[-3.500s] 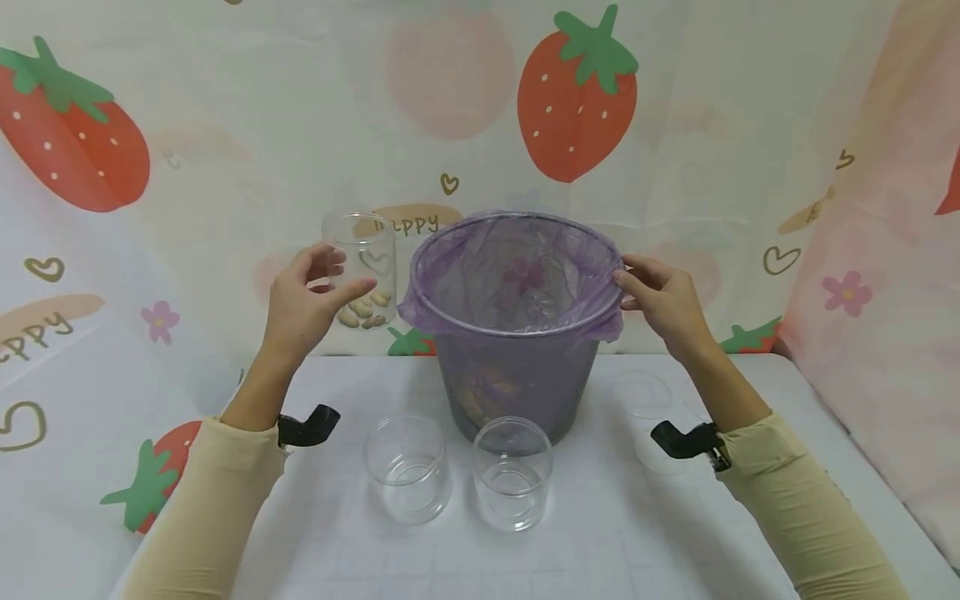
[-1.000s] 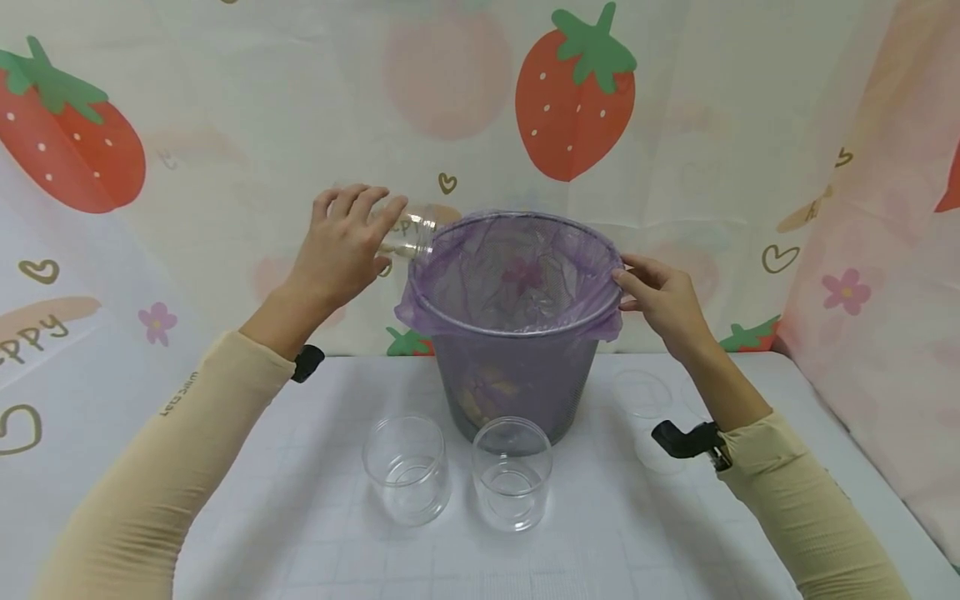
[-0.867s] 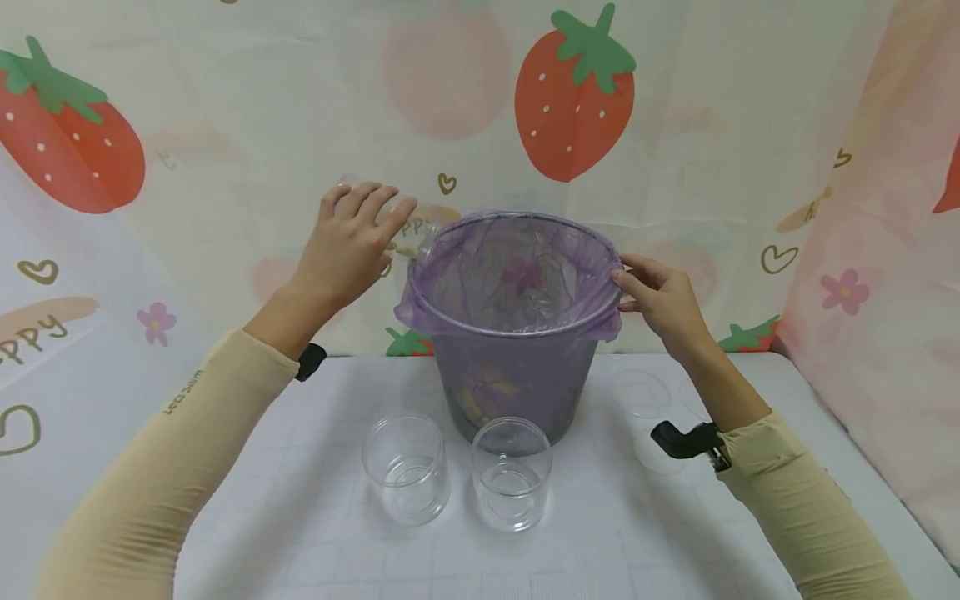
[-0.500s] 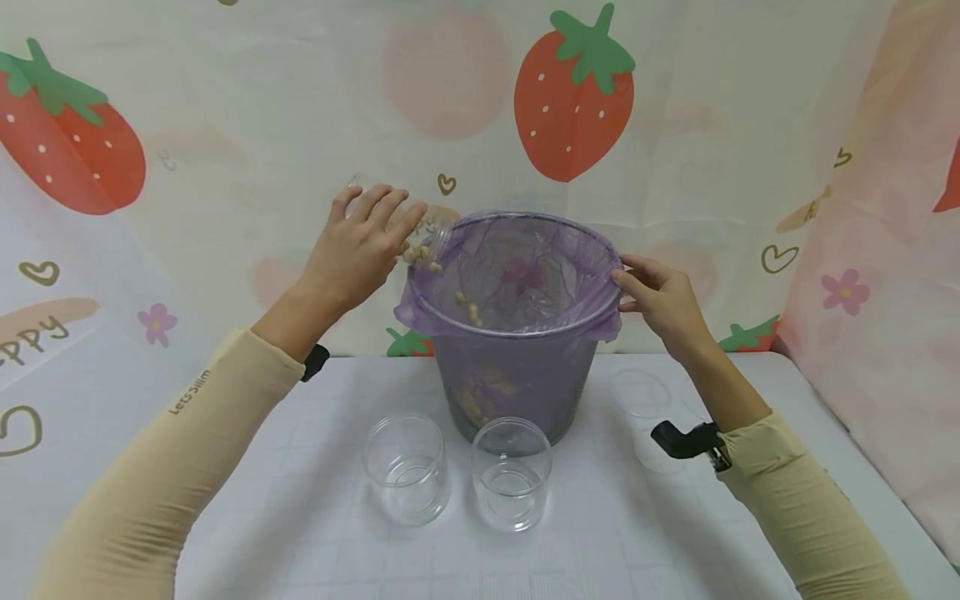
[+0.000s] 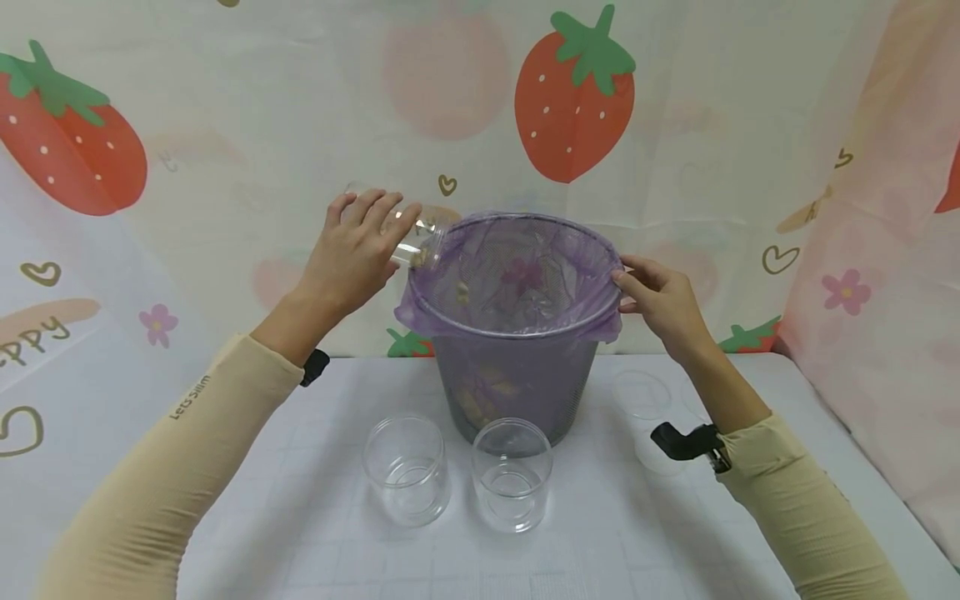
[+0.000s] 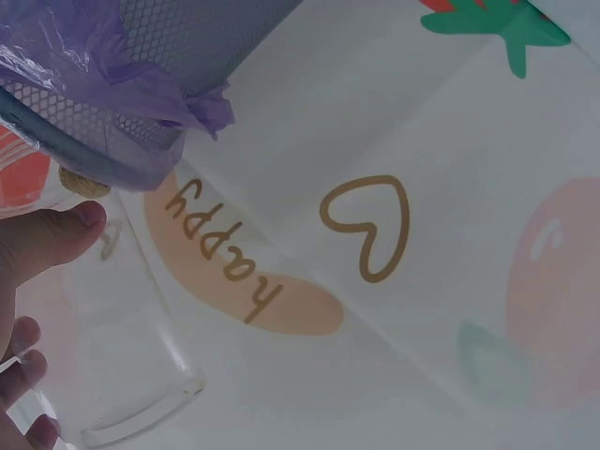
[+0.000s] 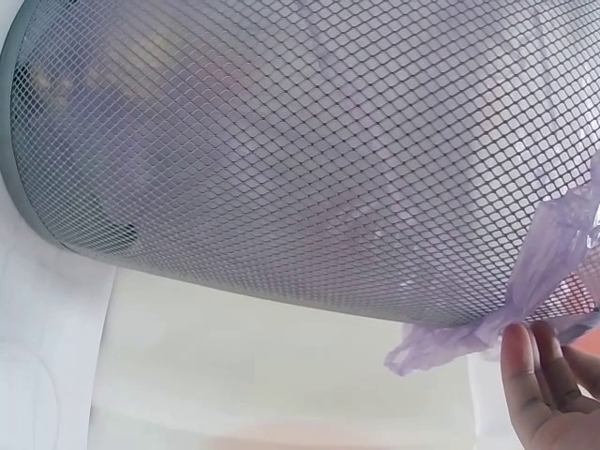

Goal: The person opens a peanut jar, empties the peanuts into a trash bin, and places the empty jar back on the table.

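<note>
My left hand (image 5: 348, 258) grips a clear jar (image 5: 423, 237), tipped on its side with its mouth at the left rim of a mesh waste bin (image 5: 525, 383). A purple bag (image 5: 525, 279) lines the bin and folds over its rim. Just inside the bin's opening shows a small, blurred peanut (image 5: 462, 292). The left wrist view shows another peanut (image 6: 84, 181) at the jar's mouth, beside my thumb; the rest of the jar looks bare. My right hand (image 5: 663, 304) pinches the bag-covered rim on the right; the right wrist view shows its fingertips (image 7: 517, 352) against the bag.
Two clear jars (image 5: 405, 471) stand upright on the white table (image 5: 315, 533) in front of the bin, the second jar (image 5: 512, 479) to the right. Thin clear discs (image 5: 641, 395) lie right of the bin. A strawberry-print cloth (image 5: 300, 100) hangs behind.
The left hand has raised the upright jar of peanuts and tipped it toward the bin. Peanuts have dropped from it into the bag. The right hand has stayed at the rim.
</note>
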`<state>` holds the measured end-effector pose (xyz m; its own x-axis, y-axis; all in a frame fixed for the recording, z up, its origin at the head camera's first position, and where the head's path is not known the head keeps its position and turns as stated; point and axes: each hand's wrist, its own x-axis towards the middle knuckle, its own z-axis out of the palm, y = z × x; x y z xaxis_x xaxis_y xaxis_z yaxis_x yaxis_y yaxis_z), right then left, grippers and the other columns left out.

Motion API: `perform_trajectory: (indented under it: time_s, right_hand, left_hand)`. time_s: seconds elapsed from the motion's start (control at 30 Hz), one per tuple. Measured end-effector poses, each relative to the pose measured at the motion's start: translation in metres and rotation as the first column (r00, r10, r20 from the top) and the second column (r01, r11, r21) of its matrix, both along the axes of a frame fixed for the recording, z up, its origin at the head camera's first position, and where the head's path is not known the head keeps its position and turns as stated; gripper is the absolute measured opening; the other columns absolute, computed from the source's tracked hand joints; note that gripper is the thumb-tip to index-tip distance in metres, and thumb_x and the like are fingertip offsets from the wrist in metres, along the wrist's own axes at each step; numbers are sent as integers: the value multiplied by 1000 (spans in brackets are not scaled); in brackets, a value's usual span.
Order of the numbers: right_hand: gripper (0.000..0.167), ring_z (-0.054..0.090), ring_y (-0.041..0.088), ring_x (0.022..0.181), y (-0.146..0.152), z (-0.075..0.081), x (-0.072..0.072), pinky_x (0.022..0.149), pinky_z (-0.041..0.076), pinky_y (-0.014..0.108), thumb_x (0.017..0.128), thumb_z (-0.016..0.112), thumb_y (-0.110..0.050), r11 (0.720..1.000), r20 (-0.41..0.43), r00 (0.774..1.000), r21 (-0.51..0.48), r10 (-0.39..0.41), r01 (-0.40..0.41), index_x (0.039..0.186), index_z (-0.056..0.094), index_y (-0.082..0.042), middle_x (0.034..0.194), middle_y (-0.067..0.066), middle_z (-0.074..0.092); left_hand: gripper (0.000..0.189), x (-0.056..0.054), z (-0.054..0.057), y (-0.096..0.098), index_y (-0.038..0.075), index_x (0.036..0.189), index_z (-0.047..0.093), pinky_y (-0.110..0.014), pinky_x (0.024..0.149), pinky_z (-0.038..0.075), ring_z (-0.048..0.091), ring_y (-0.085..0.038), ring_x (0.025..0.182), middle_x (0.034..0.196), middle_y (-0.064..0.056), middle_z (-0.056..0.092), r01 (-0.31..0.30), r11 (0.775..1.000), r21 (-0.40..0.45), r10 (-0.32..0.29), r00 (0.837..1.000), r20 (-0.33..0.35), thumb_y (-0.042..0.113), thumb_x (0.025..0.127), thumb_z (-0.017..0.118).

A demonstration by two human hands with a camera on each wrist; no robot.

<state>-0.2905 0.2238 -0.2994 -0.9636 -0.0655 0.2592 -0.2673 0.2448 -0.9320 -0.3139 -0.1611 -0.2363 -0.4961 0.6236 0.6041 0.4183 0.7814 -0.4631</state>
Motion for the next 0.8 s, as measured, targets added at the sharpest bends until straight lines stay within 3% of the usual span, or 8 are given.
perform_trajectory:
  time_s: [0.8]
  right_hand:
    - [53, 61, 0, 85, 0, -1, 0, 76, 56, 16, 99, 57, -26, 1000, -11, 1000, -8, 5, -5, 142, 45, 2, 94, -15, 61]
  left_hand:
    - [79, -4, -5, -1, 9, 136, 50, -52, 102, 40, 49, -35, 126, 134, -17, 56, 18, 999, 33, -18, 1000, -11, 15, 68, 89]
